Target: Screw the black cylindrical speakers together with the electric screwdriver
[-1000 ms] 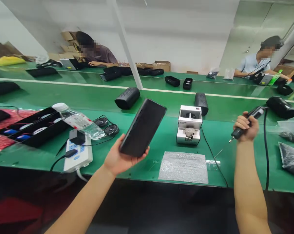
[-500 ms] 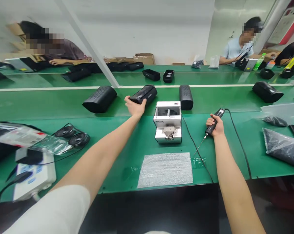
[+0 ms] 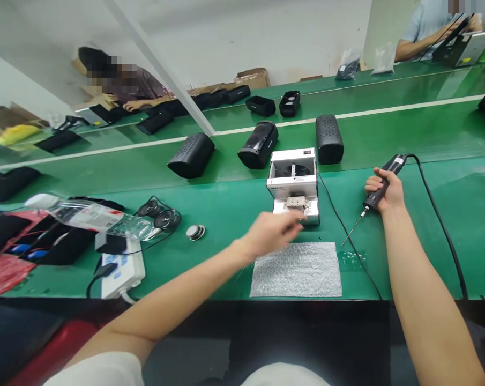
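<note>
A worker at a green worktop (image 3: 220, 273) is holding the left hand (image 3: 268, 233) low at the front edge of a white machine (image 3: 292, 188), its loosely curled fingers pointing toward the right side; whether they are gripping or touching anything, the view is not telling. The machine's long axis is running away from the worker, and the left hand is lying nearer than the right hand (image 3: 393, 194), whose fingers are wrapping 1 corded screwdriver (image 3: 373, 199). Its bit is slanting down and leftward, beyond the right edge of 1 silvery sheet (image 3: 298, 273).
</note>
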Demonstrator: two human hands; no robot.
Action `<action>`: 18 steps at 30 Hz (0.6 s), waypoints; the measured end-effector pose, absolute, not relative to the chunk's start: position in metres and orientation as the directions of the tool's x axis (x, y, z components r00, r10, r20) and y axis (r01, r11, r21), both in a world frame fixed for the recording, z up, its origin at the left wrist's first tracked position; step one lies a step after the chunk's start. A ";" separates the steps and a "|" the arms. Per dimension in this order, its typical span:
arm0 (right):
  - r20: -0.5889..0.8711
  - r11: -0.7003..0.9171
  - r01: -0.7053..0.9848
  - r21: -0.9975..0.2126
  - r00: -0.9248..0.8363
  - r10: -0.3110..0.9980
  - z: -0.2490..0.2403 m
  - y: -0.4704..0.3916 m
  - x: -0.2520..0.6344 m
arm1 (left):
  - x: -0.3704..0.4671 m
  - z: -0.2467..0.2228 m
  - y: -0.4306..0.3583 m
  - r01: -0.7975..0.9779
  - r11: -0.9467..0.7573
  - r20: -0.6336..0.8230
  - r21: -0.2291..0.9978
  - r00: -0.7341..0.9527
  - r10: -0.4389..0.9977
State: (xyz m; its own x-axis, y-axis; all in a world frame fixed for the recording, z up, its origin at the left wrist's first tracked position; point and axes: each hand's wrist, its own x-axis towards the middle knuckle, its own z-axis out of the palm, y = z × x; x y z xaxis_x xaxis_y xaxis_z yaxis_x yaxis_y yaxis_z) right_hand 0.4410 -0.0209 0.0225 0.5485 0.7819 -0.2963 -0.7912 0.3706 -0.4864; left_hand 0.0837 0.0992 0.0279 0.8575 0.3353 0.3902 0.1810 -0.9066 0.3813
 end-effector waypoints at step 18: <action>-0.182 0.372 -0.718 -0.588 0.565 0.805 0.004 -0.023 0.454 | 0.133 0.110 0.092 0.254 -0.872 0.563 0.419 0.681 0.469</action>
